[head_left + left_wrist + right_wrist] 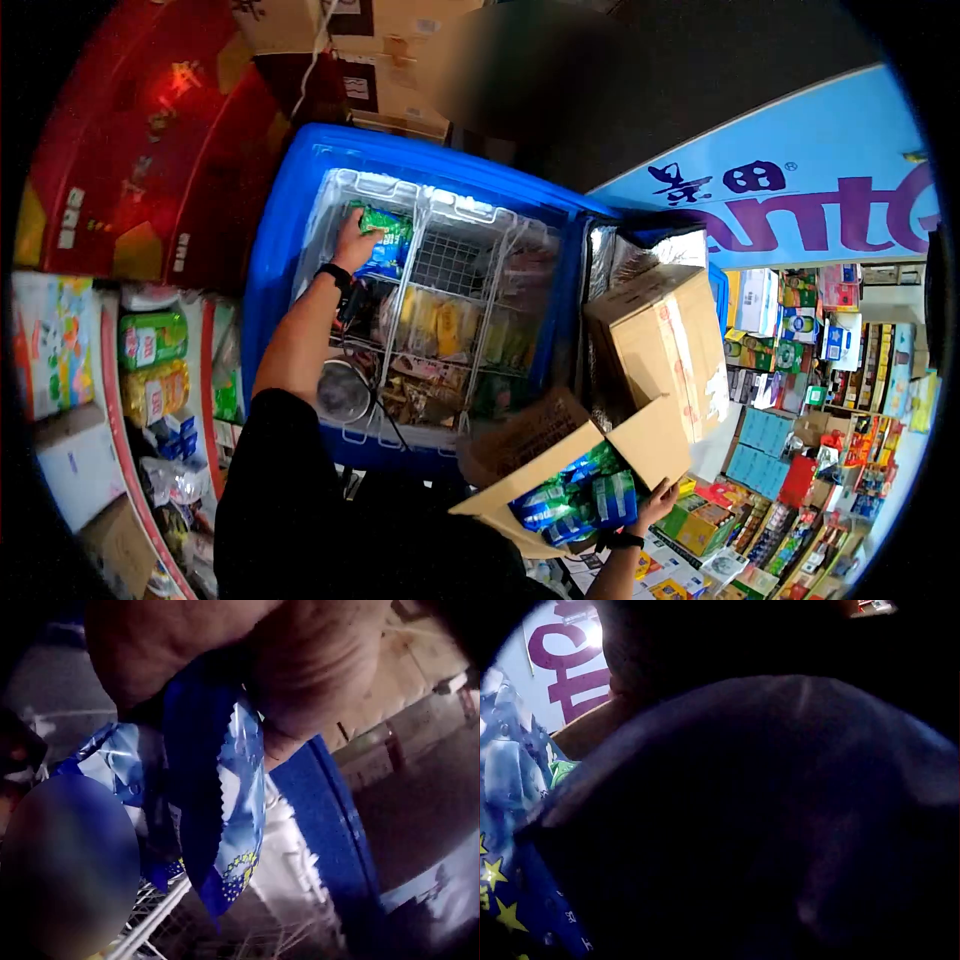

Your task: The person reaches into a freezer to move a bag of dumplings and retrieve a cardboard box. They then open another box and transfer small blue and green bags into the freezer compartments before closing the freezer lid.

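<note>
boxed packets (614, 499) partly hidden, right forearm (614, 576) cropped

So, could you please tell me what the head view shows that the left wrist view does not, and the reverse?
Only the head view shows the right hand holding the open carton of packets, and the stocked shelves.

Only the left wrist view shows clearly the serrated edge and yellow stars of the gripped packet.

Both show the left hand gripping that packet, the blue freezer rim and white basket wire.
</note>
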Demonstrator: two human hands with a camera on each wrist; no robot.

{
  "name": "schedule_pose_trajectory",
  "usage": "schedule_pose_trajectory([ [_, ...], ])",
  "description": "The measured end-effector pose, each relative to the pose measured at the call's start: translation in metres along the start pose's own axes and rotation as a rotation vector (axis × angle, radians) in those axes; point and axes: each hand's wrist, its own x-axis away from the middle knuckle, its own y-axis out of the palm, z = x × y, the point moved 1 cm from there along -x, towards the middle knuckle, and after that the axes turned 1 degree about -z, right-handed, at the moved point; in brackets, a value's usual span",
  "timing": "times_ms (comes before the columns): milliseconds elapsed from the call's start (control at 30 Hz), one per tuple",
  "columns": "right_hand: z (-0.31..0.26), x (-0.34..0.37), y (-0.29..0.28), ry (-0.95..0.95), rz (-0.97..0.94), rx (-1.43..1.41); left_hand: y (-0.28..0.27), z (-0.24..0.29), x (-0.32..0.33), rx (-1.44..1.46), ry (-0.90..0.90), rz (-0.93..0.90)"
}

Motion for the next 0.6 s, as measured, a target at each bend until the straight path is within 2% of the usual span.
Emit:
schedule_pose_trajectory([
  [67,-0.010,0.002,0.001,-0.034,0.007,-0.049,0.031,-0.036,-0.030,-0.286,0.142,0.092],
  [100,-0.010,0.002,-0.002,-0.045,0.006,0.054,0.044,-0.044,-0.037,-0.429,0.210,0.139],
  [200,-0.008,0.006,0.002,-0.008,0.010,-0.206,0.076,-0.058,-0.052,-0.461,0.159,0.150],
  [233,-0.007,0.004,-0.002,-0.074,0.041,-0.033,0.081,-0.042,-0.048,-0.415,0.056,0.096],
  [333,-0.016,0.007,-0.001,0.001,0.039,-0.082,0.110,-0.063,-0.054,-0.546,0.166,0.323],
  [367,-0.017,0.007,-0.002,0.015,0.034,-0.083,0.118,-0.071,-0.058,-0.541,0.116,0.313],
  [467,-0.033,0.010,0.000,0.012,0.044,0.008,0.121,-0.092,-0.068,-0.110,-0.026,0.250],
  [500,-0.029,0.009,-0.004,-0.010,0.007,0.033,0.112,-0.081,-0.065,0.004,-0.091,0.158],
  [533,-0.026,0.008,-0.004,-0.005,0.001,0.015,0.107,-0.076,-0.063,0.074,-0.099,0.160],
  [600,-0.017,0.006,-0.006,0.005,-0.001,-0.023,0.104,-0.063,-0.051,-0.027,0.007,0.442],
])
